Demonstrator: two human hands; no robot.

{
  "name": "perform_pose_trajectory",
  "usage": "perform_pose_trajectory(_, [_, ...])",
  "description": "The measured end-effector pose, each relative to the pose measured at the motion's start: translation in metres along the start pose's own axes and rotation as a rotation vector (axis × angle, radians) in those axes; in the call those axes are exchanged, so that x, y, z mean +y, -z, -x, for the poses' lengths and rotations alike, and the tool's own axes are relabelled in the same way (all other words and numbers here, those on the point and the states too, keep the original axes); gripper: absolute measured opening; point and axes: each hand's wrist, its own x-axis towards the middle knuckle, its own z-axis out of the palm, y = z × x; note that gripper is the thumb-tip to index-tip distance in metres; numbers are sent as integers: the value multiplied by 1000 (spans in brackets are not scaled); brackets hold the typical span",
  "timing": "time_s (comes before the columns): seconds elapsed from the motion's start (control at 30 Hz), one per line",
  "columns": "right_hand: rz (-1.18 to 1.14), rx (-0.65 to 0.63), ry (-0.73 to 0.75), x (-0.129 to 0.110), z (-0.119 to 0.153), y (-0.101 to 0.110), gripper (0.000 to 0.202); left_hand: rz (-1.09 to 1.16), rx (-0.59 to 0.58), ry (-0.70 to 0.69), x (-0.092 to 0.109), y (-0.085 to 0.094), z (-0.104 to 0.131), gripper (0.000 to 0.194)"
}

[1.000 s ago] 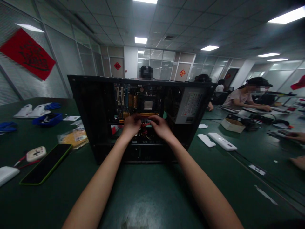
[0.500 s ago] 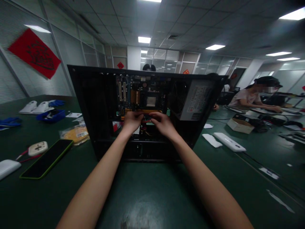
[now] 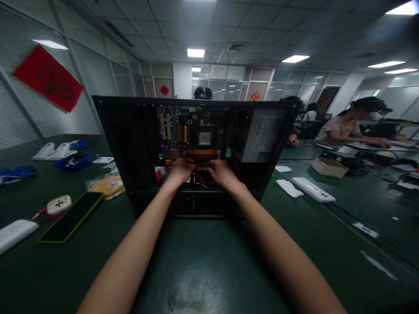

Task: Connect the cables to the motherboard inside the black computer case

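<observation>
An open black computer case (image 3: 118, 144) stands on the green table (image 3: 196, 261), its inside facing me. The motherboard (image 3: 178, 126) shows at the upper middle, with the power supply (image 3: 266, 137) at the upper right. Just below the memory slots (image 3: 203, 155), my left hand (image 3: 181, 171) and my right hand (image 3: 221, 171) face each other, fingers closed in pinches. A thin red cable (image 3: 201, 168) runs between their fingertips, and both hands grip it. Dark wires beneath them are hard to make out.
Left of the case lie a phone (image 3: 72, 217), a plastic packet (image 3: 109, 184), a blue tray (image 3: 73, 161) and blue gloves (image 3: 16, 173). To the right are a white power bank (image 3: 313, 190) and a small box (image 3: 329, 167). A person (image 3: 343, 126) sits at the far right.
The red cable now stretches between both hands, which have moved slightly lower, clearing the memory slots. The view has shifted a little, and the case appears tilted slightly differently.
</observation>
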Motion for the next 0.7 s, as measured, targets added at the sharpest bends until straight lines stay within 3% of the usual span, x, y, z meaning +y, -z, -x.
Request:
perform_pose_trajectory(0.27, [167, -89, -116, -6, 4, 3, 25, -126, -67, 99, 8, -2, 1, 26])
perform_pose_trajectory(0.7, [151, -98, -97, -4, 1, 3, 26, -176, -25, 128, 2, -9, -9, 26])
